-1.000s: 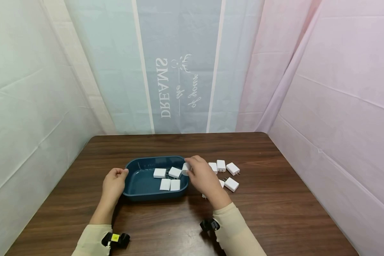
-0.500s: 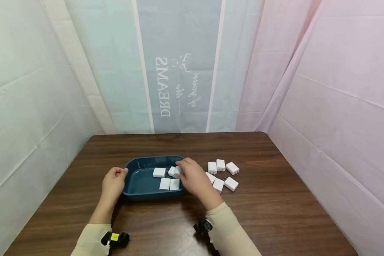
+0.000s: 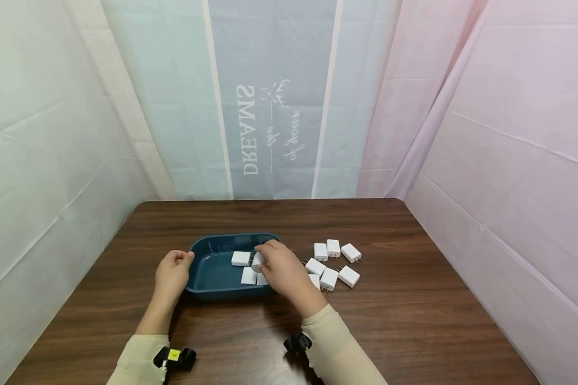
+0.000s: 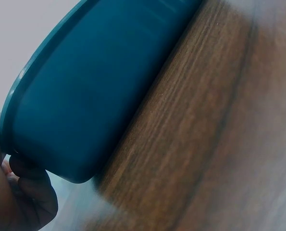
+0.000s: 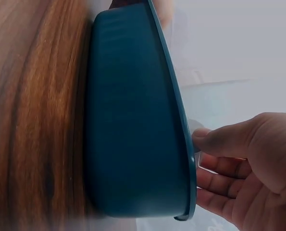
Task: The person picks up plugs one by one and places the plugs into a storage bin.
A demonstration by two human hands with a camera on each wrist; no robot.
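Note:
A dark teal tray stands on the table, and my left hand pinches its left rim. In the left wrist view the fingers of that left hand curl at the rim of the tray. My right hand reaches over the tray's right side and holds a white plug-in charger between thumb and fingers. Other white chargers lie inside the tray, one partly hidden by the right hand. In the right wrist view the right hand is partly behind the tray wall.
Several more white chargers lie loose on the brown wooden table, right of the tray, some with prongs showing. Fabric curtains enclose the table at the back and on both sides.
My right hand has moved left, carrying the charger from the tray's right rim to over the chargers inside. Chargers on the table that it covered now show. My left hand stays at the rim.

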